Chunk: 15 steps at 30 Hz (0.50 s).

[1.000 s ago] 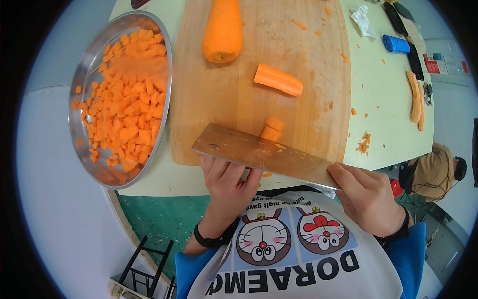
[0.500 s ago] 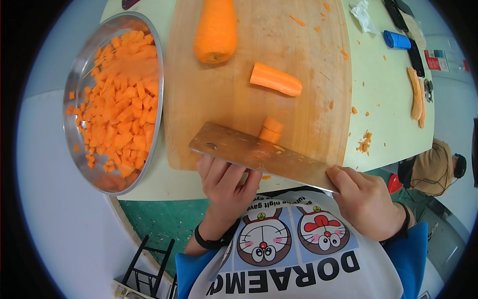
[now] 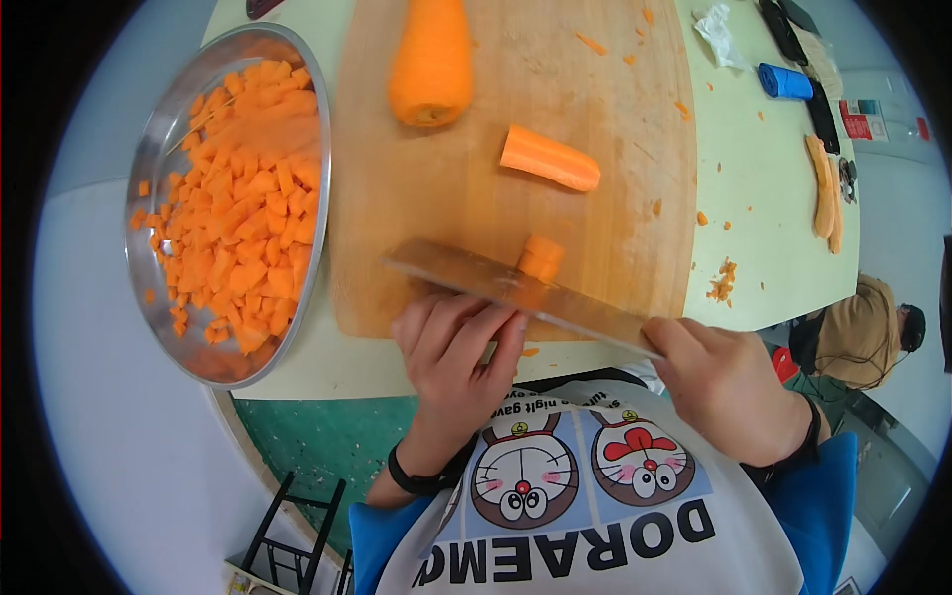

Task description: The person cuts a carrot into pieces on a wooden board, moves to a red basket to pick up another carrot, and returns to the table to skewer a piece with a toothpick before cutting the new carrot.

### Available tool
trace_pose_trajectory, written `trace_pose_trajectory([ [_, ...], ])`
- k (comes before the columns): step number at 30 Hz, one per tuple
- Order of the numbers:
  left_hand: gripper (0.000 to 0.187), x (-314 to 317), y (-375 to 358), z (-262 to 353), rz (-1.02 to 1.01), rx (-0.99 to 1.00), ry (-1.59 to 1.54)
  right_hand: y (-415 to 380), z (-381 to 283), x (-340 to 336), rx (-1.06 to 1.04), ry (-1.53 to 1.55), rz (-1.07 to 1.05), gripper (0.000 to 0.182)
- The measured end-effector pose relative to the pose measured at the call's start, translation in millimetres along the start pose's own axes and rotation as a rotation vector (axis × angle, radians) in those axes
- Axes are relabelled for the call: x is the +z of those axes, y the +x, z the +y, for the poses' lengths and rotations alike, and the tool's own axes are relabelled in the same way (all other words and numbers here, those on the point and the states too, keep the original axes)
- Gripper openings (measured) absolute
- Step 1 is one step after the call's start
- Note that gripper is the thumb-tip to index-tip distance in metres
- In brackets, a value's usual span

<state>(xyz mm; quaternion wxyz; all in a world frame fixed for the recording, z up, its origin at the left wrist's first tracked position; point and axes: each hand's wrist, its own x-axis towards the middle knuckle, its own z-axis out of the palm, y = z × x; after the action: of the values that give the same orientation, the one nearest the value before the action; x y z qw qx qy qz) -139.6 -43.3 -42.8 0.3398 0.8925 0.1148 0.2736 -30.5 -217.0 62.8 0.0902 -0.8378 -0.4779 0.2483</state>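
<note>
My right hand (image 3: pixel 729 382) is closed round the handle end of a wide cleaver (image 3: pixel 516 293), whose blade slants across the lower part of the wooden cutting board (image 3: pixel 615 228). Beyond the blade a short carrot piece (image 3: pixel 540 258) with a cut in it shows. My left hand (image 3: pixel 456 347) is just on the near side of the blade, fingers bent and pressed together at the board's front edge; what they hold, if anything, is hidden. Farther up the board lie a split carrot length (image 3: pixel 550 159) and a thick peeled carrot (image 3: pixel 431 64).
An oval metal tray (image 3: pixel 319 213) of diced carrot stands left of the board. On the pale table (image 3: pixel 744 188) at the right are peel scraps (image 3: pixel 724 283), a crumpled tissue (image 3: pixel 719 35), a blue roll (image 3: pixel 785 81) and long orange-tan pieces (image 3: pixel 823 188). Beyond is a backpack (image 3: pixel 861 332).
The cleaver's blade has tilted more upright, and its handle end has moved slightly up and left with my right hand. My left fingers have shifted slightly up, beside the blade.
</note>
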Motion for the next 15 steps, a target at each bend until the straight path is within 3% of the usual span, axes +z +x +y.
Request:
trace_pose_trajectory([
  [5, 0.024, -4.4, -0.5, 0.9, 0.002, -0.012, -0.051, -7.3, 0.8, -6.0, 0.024, 0.189, 0.132, 0.025],
  [15, 0.027, -6.1, -10.8, -3.6, 0.043, 0.051, 0.030, -16.4, -1.1, 5.7, -0.047, 0.117, 0.177, 0.030],
])
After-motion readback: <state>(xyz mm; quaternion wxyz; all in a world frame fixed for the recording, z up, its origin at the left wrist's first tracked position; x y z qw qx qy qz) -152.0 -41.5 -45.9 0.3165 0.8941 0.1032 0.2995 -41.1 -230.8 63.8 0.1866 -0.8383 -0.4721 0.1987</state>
